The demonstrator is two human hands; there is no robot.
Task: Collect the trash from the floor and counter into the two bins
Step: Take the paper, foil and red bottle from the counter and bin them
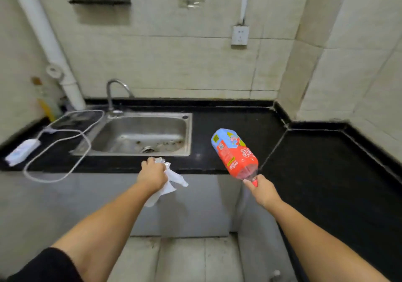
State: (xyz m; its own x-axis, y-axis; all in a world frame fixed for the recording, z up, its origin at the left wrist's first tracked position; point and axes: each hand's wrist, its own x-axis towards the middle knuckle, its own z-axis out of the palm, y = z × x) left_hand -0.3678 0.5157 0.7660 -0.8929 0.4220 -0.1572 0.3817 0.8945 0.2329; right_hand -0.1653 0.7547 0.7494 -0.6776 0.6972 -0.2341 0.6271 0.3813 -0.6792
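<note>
Both hands are loaded. Left hand (152,174) is fisted on a wad of white wrappers (171,180) at the counter's (239,125) front edge, at 6 o'clock from the sink (141,133); loose ends of the wad hang below the fist, over the cabinet front. Right hand (262,189) is clamped on the neck of an upturned plastic bottle (236,152), its base tipped toward 11 o'clock, above the counter at 3 o'clock from the sink.

Neither bin is in view, so both loads likely face a carry.

Risks, as I judge them:
- The dangling tails may tear off or slip free and land on the floor (182,257).
- Gripped only at the neck, the bottle could swing, knock the counter edge, or twist out of the fingers.
- A white cord (65,142) loops off the counter at 9 o'clock; a passing arm could snag it and drag its power strip (21,151) down.
</note>
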